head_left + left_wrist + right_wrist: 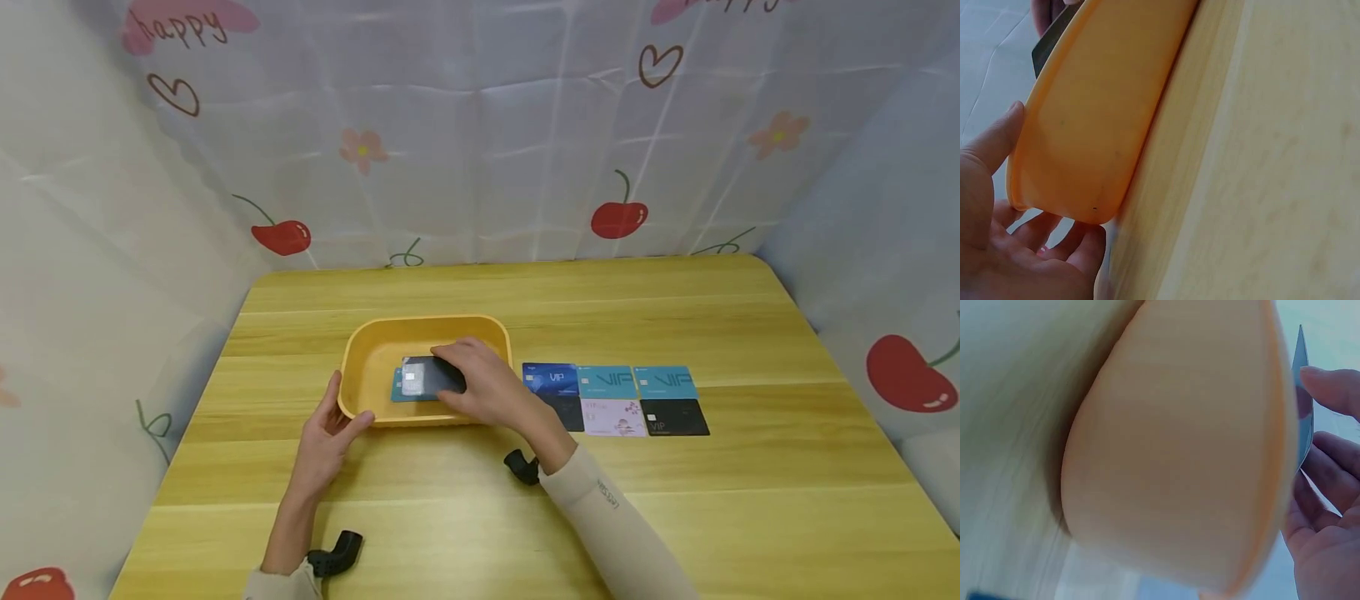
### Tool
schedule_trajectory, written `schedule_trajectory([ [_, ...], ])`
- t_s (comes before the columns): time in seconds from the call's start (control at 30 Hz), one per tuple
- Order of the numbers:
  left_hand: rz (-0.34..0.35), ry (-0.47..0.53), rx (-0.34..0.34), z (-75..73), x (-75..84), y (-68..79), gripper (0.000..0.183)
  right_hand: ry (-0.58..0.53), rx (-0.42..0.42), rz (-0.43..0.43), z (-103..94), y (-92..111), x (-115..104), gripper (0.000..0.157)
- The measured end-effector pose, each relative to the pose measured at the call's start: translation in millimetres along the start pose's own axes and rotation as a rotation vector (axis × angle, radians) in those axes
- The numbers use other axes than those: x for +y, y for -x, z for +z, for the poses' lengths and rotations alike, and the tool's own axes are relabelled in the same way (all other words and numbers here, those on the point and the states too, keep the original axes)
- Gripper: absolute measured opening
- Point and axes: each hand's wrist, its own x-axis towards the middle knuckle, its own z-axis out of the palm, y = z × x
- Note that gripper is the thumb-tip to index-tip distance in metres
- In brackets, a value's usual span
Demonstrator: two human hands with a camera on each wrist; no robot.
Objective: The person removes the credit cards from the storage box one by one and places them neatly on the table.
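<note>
A yellow plastic bin stands on the table, left of centre. My left hand grips its near left corner, thumb on the near rim and fingers along the left side, as the left wrist view also shows. Over the bin, my right hand pinches a dark card by its right end, fingers on the far edge and thumb on the near one. In the right wrist view the card looks slightly bowed, above the bin's rim. Below it a teal card shows in part inside the bin.
Right of the bin, cards lie in two rows: a blue VIP card, teal ones, a pink one and a black one. A dark card is partly hidden by my right hand. Patterned curtains enclose the table.
</note>
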Motion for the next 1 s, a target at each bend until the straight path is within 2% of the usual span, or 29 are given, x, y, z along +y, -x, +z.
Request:
schedule_trajectory([
  [0.33,0.005,0.01,-0.006,0.8,0.4,-0.1,0.082,0.013,0.04,0.0,-14.9,32.9,2.5,0.056],
  [0.63,-0.002,0.004,-0.002,1.0,1.5,0.3,0.082,0.04,0.077,0.003,-19.2,59.0,7.4,0.058],
  [1.0,0.008,-0.002,-0.004,0.3,1.2,0.6,0.082,0.035,0.121,0.048,-27.3,91.1,17.5,0.054],
])
